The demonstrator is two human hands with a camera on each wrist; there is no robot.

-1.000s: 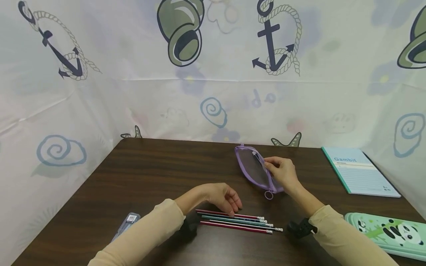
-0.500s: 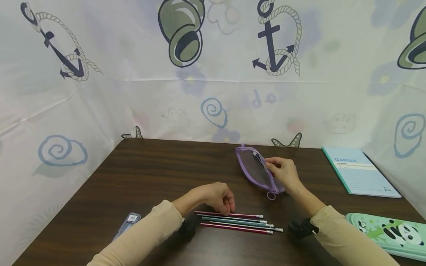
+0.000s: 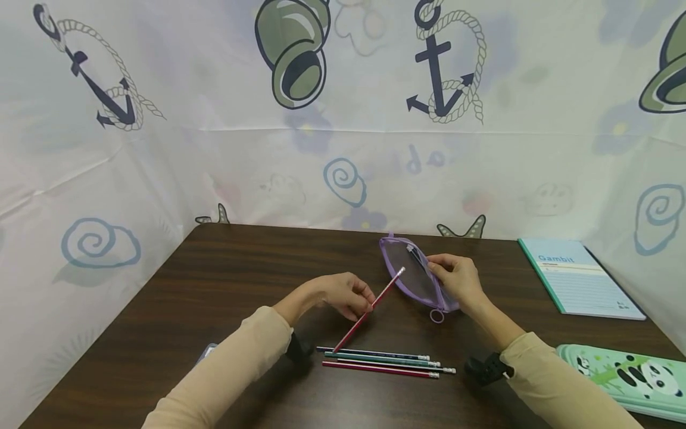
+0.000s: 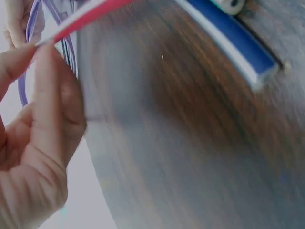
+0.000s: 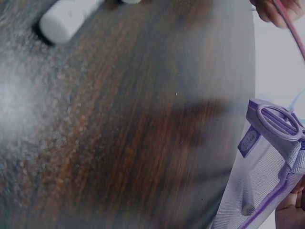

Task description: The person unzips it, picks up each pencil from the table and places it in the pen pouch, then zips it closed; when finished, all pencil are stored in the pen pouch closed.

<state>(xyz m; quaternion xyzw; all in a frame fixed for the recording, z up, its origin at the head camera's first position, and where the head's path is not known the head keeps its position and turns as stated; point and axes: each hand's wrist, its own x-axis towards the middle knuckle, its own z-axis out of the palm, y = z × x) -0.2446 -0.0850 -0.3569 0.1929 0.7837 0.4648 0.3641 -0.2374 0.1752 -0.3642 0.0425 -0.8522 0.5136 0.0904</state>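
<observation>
My left hand [image 3: 348, 295] pinches a red pencil [image 3: 356, 325] near its middle, tilted with its eraser end up toward the pouch. In the left wrist view the red pencil [image 4: 102, 9] runs from the thumb and fingertips. A purple mesh zipper pouch [image 3: 404, 274] lies with its mouth spread, pencils inside showing their eraser ends. My right hand [image 3: 455, 277] pinches the pouch's near rim. The right wrist view shows the pouch's zipper ring [image 5: 279, 121] and mesh close up. Several pencils [image 3: 380, 360], dark, green and red, lie side by side in front of my hands.
A green panda pencil case [image 3: 627, 375] lies at the right, beyond my right sleeve. Behind it is a light blue notebook [image 3: 581, 277]. A small clear case [image 3: 206, 351] is mostly hidden by my left sleeve. A patterned curtain [image 3: 241, 167] rises at the table's back edge.
My left hand has picked the red pencil off the row and raised it toward the pouch, turning it from flat to slanted. The right hand and pouch have barely moved.
</observation>
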